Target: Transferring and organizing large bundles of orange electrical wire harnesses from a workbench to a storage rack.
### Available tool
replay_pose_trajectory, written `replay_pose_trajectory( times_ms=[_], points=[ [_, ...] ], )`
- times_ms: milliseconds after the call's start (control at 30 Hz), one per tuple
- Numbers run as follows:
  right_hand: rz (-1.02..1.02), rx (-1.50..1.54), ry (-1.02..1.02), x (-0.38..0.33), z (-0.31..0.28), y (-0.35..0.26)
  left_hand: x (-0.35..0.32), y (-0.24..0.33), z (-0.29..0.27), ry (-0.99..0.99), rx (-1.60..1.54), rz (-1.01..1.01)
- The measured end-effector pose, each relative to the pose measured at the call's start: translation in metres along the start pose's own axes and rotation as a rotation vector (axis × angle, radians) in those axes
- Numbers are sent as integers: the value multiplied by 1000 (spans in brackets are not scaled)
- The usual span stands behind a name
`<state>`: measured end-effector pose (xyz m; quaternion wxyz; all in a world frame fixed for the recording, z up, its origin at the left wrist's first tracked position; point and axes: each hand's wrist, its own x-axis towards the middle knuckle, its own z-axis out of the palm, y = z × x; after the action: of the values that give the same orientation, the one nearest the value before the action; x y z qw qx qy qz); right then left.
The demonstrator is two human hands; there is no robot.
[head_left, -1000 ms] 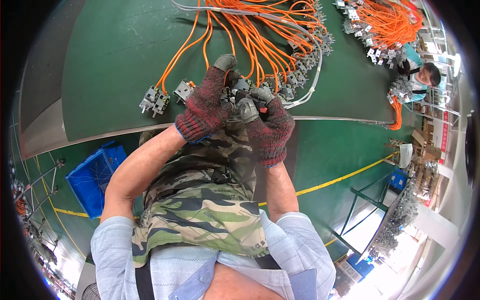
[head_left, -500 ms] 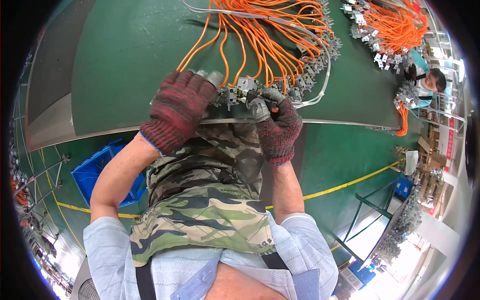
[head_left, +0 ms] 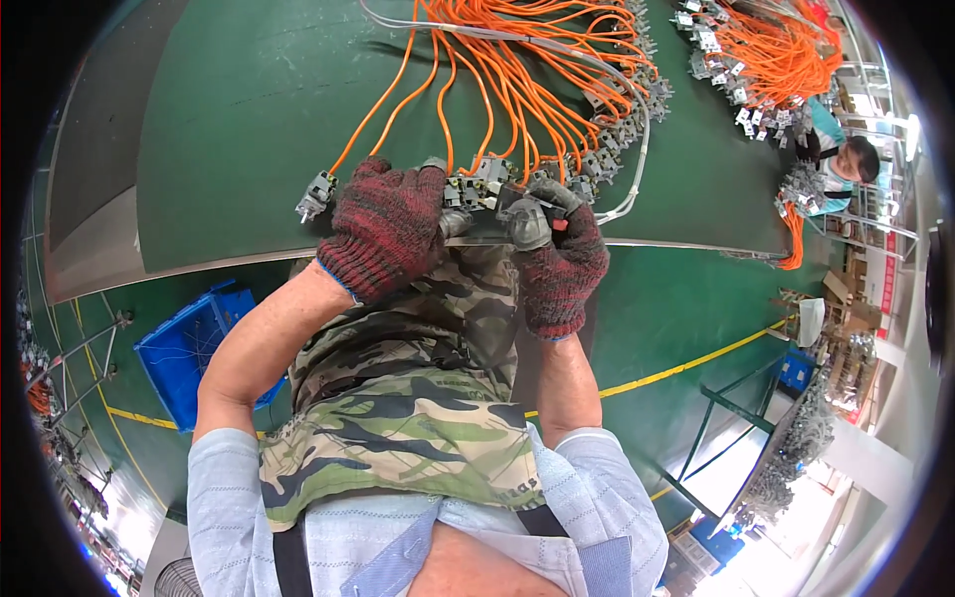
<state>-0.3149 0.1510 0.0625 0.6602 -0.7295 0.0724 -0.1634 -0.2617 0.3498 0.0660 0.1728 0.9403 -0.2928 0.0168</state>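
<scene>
Fittings (head_left: 489,171) on green table (head_left: 249,129), two o'clock from left hand (head_left: 386,224) (curled, grip unclear); orange cords (head_left: 445,111) run toward twelve. Right hand (head_left: 564,249) clenched on dark tool (head_left: 511,197). Best, I judge: steady one fitting, keep cords slack, tool square.

"How many hands do you see in the middle?"

"Two with gloves: one left hand (head_left: 386,224) and one right hand (head_left: 565,261)."

"And big heaps of orange cords?"

"Two. One top heap (head_left: 537,75) is at the top middle, and one corner heap (head_left: 781,62) is at the upper right."

"Grey metal bits?"

"One lone bit (head_left: 316,196) sits left of the left hand. The others are too crowded to count."

"Big blue bins, lower left?"

"One blue bin (head_left: 184,370)."

"Other people?"

"One person (head_left: 834,164), at the right."
</scene>
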Motion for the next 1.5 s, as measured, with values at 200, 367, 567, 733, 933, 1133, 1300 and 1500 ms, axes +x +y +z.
replay_pose_trajectory(
  times_ms=[200,367,567,733,933,1133,1300,1500],
  points=[
    [40,-53,-25,3,5,3,3,-2,-1,36,-23,32],
    [58,-41,-54,4,7,6,0,0,-3,42,-10,33],
    [25,-48,-53,2,12,7,2,-2,-2,-11,14,12],
    [-37,-97,-37,-1,10,3,-19,-3,-55,185,71,60],
    [-55,-95,-53,3,9,1,-66,-85,-50,-3,-382,-127],
    [-94,-53,77,-6,-3,-7,-31,-30,8,64,-458,-112],
    [-25,8,97,-8,-9,-8,-19,-6,34,199,-456,-180],
    [-9,59,56,-15,-1,6,-16,-1,37,118,-549,-347]
  ],
)
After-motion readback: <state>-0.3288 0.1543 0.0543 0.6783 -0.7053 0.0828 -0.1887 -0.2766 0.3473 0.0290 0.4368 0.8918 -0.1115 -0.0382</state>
